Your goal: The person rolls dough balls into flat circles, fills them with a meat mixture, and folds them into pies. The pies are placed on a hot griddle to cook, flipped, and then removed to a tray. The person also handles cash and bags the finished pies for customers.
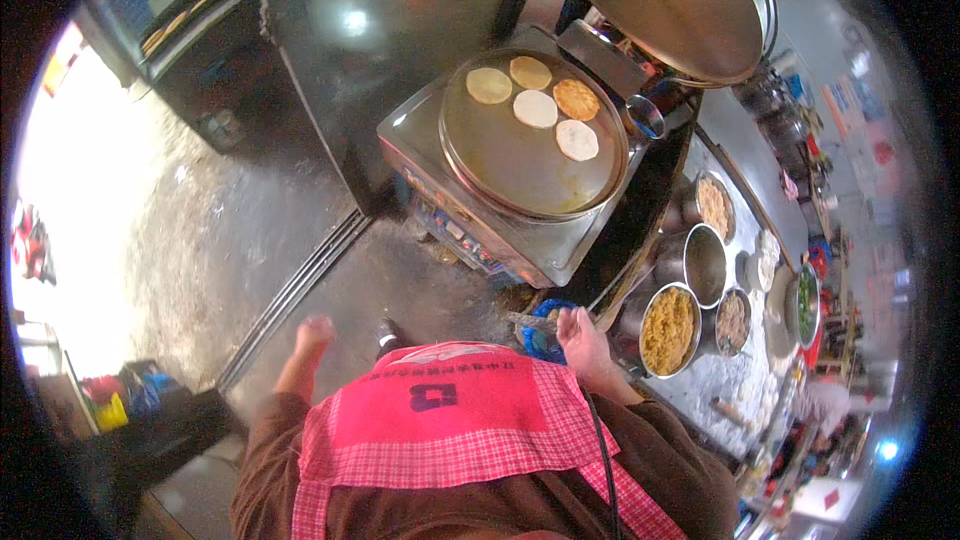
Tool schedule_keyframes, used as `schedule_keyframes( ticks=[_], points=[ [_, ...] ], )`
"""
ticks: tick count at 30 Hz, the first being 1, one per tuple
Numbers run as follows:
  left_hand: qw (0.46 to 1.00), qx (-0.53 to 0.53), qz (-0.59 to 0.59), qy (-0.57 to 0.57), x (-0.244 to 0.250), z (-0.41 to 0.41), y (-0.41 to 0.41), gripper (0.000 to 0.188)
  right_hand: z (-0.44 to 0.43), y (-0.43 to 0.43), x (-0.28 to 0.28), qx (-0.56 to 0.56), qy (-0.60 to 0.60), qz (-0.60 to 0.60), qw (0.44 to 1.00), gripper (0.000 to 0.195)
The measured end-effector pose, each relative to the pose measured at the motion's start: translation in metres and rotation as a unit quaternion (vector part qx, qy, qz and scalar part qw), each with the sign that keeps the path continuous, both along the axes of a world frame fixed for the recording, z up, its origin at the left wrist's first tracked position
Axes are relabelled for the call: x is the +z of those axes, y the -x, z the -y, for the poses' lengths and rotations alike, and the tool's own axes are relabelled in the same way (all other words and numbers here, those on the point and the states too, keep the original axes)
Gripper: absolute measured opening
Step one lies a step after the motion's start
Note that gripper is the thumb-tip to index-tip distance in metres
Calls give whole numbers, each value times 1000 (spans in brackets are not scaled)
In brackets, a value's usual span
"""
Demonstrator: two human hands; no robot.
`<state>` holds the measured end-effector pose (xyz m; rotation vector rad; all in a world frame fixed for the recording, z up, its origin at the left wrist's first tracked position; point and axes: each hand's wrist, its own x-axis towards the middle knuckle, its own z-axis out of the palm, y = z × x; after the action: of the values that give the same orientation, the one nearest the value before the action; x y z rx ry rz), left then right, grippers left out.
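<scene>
My left hand (315, 331) hangs beside the pink apron (442, 405), away from any object; its fingers look curled, but blur hides whether they are fully closed. My right hand (579, 330) is raised at the apron's other side with its fingers apart and nothing visible in it, near a blue plastic bag (541, 337). Ahead stands a round electric griddle (517, 172) with several flatbreads in its far half. One flatbread (576, 99) is browned, another (535, 109) is pale. The griddle's large round lid (675, 0) stands raised behind it.
At right, a floured worktop (690, 405) bears a metal pot of yellow shredded filling (669, 330), a deep metal pot (705, 266), a bowl of minced filling (733, 322), a bowl of chopped greens (805, 304) and a rolling pin (729, 414). A metal floor track (292, 296) runs at left.
</scene>
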<state>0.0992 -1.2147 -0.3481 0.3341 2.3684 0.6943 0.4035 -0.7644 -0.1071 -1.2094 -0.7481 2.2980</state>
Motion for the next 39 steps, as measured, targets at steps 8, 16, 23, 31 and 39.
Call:
schedule_keyframes(
  ticks=[8,16,23,31,39],
  points=[
    [841,206,-221,-448,284,-108,274,41,-43,137,65,100,-117,-15,988,31],
    [699,71,-570,-426,460,-189,400,59,-125,218,-18,130,-45,93,986,25],
    [592,174,-776,-132,504,-206,446,77,-193,286,-89,102,-28,55,993,20],
    [576,227,-772,-146,504,-201,436,56,-248,272,-103,219,-536,307,756,39],
    [562,233,-784,-124,505,-200,432,56,-245,263,-29,361,-677,446,462,50]
  ],
)
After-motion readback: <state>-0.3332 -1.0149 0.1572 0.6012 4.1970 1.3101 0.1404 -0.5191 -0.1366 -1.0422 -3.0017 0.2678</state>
